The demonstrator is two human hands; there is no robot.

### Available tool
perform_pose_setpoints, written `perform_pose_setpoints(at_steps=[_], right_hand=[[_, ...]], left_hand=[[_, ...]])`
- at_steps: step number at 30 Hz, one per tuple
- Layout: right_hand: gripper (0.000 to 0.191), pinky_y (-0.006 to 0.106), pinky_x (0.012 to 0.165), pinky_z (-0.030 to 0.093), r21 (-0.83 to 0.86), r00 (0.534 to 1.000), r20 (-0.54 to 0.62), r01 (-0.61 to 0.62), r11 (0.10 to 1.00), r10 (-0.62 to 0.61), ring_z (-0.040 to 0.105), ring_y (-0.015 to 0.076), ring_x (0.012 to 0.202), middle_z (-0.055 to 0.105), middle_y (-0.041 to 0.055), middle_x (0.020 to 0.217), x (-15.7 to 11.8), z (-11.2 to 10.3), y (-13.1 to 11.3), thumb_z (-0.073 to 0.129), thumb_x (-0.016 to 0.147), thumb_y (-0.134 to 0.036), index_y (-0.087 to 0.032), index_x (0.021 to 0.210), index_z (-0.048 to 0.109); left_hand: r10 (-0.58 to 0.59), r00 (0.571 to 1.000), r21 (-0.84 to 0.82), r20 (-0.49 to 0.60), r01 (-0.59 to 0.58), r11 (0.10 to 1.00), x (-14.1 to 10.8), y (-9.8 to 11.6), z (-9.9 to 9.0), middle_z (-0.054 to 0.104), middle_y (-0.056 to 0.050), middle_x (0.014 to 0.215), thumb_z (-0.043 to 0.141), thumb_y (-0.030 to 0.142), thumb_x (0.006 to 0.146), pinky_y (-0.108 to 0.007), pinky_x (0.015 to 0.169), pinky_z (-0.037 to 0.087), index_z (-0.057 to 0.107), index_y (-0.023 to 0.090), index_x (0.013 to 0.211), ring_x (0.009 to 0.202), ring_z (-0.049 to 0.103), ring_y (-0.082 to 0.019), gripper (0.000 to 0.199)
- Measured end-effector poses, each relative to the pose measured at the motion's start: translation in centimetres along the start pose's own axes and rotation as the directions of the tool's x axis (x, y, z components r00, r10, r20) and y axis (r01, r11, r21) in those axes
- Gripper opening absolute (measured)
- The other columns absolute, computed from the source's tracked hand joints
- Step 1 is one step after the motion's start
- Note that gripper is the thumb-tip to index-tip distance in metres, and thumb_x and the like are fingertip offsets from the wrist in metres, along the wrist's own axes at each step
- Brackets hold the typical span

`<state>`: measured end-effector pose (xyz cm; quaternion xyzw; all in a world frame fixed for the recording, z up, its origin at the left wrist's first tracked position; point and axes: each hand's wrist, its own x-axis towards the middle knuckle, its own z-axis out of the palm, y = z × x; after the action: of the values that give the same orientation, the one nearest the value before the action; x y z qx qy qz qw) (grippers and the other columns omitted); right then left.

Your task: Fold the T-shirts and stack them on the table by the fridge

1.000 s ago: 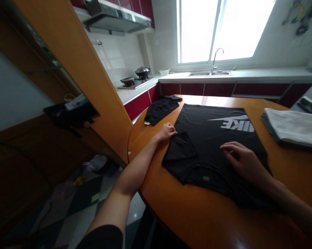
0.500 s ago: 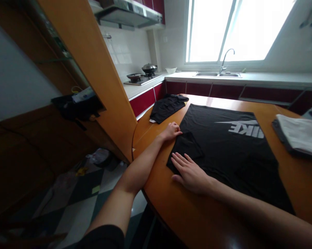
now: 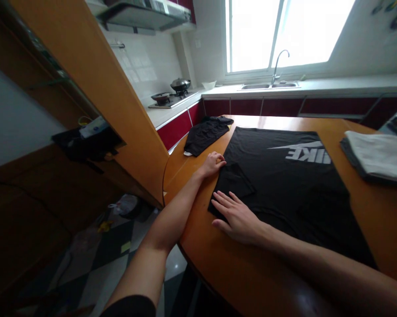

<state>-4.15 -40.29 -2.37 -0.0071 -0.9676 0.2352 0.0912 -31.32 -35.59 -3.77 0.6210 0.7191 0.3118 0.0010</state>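
Note:
A black T-shirt [image 3: 277, 176] with a large white logo lies spread on the wooden table [image 3: 201, 237], its lettering upside down from where I look. One sleeve is turned inward over the body at the left side. My left hand [image 3: 212, 164] is at the shirt's left edge, fingers curled in a pinch on the cloth. Nearer to me, my right hand [image 3: 236, 216] rests flat with its fingers stretched over the shirt's near left corner. Its palm covers part of the shirt's hem there.
A crumpled black garment [image 3: 207, 134] lies at the table's far left. Folded white and dark clothes [image 3: 380, 152] are stacked on the right. A wooden partition [image 3: 119, 110] stands close on the left. Beyond are a stove [image 3: 172, 100] with pans and a sink [image 3: 267, 86].
The whole view has shifted slightly as my head moved. Both hands keep about the same places on the shirt, and the sleeve stays turned inward.

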Motion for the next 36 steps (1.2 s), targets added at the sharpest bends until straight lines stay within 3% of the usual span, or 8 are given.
perform_pose_setpoints(at_steps=[4,6,9,12,18,23,27,36], right_hand=[[0.062,0.050,0.123,0.023,-0.003,0.999,-0.047,-0.001,1.000,0.001,0.032,0.0280,0.149,0.042,0.0162,0.157,-0.1,-0.1,0.1,0.039,0.102,-0.056,-0.013,0.144,0.054],[0.063,0.051,0.121,0.027,-0.026,0.999,-0.052,0.014,1.000,-0.016,0.038,0.0299,0.145,0.047,0.0181,0.153,-0.1,0.0,0.2,0.042,0.100,-0.058,-0.012,0.139,0.058],[0.061,0.050,0.118,0.030,-0.076,0.995,-0.088,0.049,0.996,-0.056,0.046,0.0310,0.140,0.052,0.0193,0.148,0.0,-0.1,0.1,0.046,0.098,-0.059,-0.011,0.130,0.064],[0.051,0.047,0.114,0.036,-0.099,0.988,-0.117,0.094,0.991,-0.106,0.054,0.0294,0.130,0.062,0.0176,0.137,0.0,-1.1,-1.2,0.048,0.099,-0.055,-0.012,0.113,0.071],[0.027,0.036,0.106,0.045,-0.065,0.942,-0.334,0.009,0.998,-0.030,0.063,0.0216,0.117,0.069,0.0096,0.126,-1.7,-7.9,-1.8,0.050,0.097,-0.023,-0.017,0.111,0.072],[0.040,0.038,0.107,0.047,-0.012,0.767,-0.558,-0.388,0.922,0.315,0.062,0.0229,0.119,0.068,0.0102,0.129,-7.3,-12.6,6.6,0.046,0.090,-0.011,-0.016,0.123,0.068],[0.045,0.041,0.113,0.043,-0.014,0.631,-0.605,-0.617,0.786,0.485,0.057,0.0268,0.128,0.062,0.0169,0.137,-12.7,-11.1,12.9,0.042,0.090,-0.013,-0.010,0.129,0.065],[0.061,0.054,0.120,0.027,-0.218,0.622,-0.480,-0.768,0.603,0.619,0.028,0.0331,0.150,0.034,0.0219,0.160,-15.0,-6.0,15.8,0.034,0.101,-0.037,-0.002,0.151,0.040]], left_hand=[[0.095,0.995,-0.183,-0.037,-0.100,0.978,-0.4,2.2,-0.5,0.071,-0.010,0.110,0.049,0.024,0.098,-0.033,0.098,0.049,0.074,0.018,0.105,0.105,0.066,-0.021,0.027],[0.169,0.979,-0.262,0.111,-0.135,0.956,-0.8,3.4,-0.6,0.071,-0.009,0.122,0.049,0.025,0.099,-0.035,0.104,0.047,0.072,0.020,0.117,0.116,0.065,-0.022,0.030],[0.252,0.876,-0.243,0.411,-0.161,0.957,-1.4,4.4,-0.6,0.054,-0.007,0.149,0.056,0.030,0.096,-0.047,0.120,0.030,0.060,0.027,0.138,0.143,0.043,-0.026,0.043],[0.277,0.808,-0.169,0.520,-0.221,0.961,-1.6,4.6,-0.7,0.035,-0.005,0.162,0.058,0.033,0.095,-0.054,0.123,0.016,0.049,0.031,0.148,0.153,0.022,-0.026,0.054],[0.191,0.936,-0.050,0.297,-0.185,0.981,-1.7,6.1,0.3,0.040,-0.011,0.159,0.046,0.040,0.100,-0.048,0.121,0.028,0.048,0.021,0.149,0.150,0.032,-0.027,0.053],[0.022,0.976,0.136,0.216,-0.052,0.989,-2.6,8.4,2.6,0.040,-0.015,0.159,0.038,0.048,0.102,-0.055,0.120,0.026,0.046,0.017,0.150,0.150,0.030,-0.032,0.057],[-0.035,0.963,0.248,0.268,-0.034,0.968,-3.8,8.2,3.3,0.029,-0.018,0.163,0.040,0.059,0.099,-0.059,0.120,0.022,0.039,0.015,0.154,0.152,0.021,-0.036,0.070],[0.047,0.937,0.291,0.347,-0.156,0.944,-5.3,7.8,1.9,0.026,-0.011,0.165,0.035,0.064,0.100,-0.056,0.122,0.020,0.036,0.022,0.157,0.154,0.018,-0.032,0.071]])
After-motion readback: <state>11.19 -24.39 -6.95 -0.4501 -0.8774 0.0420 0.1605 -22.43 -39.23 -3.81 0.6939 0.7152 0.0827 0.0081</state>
